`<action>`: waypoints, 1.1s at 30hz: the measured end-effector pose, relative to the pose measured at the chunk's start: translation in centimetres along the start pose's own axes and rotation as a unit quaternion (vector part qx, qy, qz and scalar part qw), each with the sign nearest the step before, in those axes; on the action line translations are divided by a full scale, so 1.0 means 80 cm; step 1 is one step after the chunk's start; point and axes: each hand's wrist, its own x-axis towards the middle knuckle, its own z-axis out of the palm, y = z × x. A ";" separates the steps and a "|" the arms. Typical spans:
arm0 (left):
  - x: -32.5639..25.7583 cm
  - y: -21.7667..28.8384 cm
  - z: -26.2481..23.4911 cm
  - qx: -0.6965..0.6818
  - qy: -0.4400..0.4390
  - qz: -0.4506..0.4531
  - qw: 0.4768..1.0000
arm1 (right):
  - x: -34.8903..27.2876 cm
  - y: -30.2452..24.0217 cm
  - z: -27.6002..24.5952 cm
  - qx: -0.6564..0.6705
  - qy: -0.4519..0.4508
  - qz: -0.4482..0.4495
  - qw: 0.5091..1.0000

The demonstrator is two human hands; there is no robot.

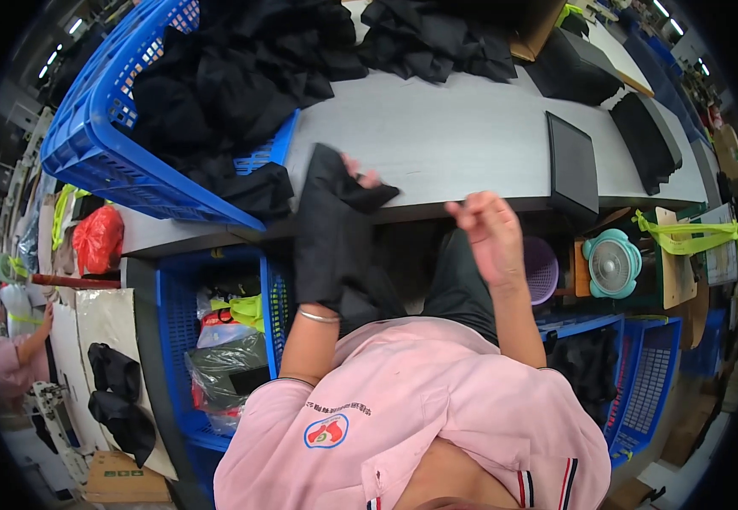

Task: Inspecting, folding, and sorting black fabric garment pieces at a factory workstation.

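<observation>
The left hand [354,180] was closed on a black cloth piece [332,238] that hung lengthwise from its fingers down over the wrist, while the right hand [488,228], loosely curled and empty, hovered just beside the cloth's right edge.

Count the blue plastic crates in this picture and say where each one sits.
3: one blue plastic crate on the grey table at left, one under it, one on the floor at right. Others may be hidden.
</observation>
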 end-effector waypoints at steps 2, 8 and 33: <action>-0.006 0.028 0.017 0.072 0.038 0.066 0.994 | 0.004 -0.021 -0.019 -0.085 0.053 -0.032 0.994; -0.053 0.014 0.051 0.835 -0.092 0.247 0.483 | 0.002 0.002 0.029 -0.440 0.045 -0.086 0.893; 0.030 -0.056 -0.033 0.244 -0.169 -0.096 0.950 | 0.019 -0.007 0.016 -0.596 0.025 -0.208 0.775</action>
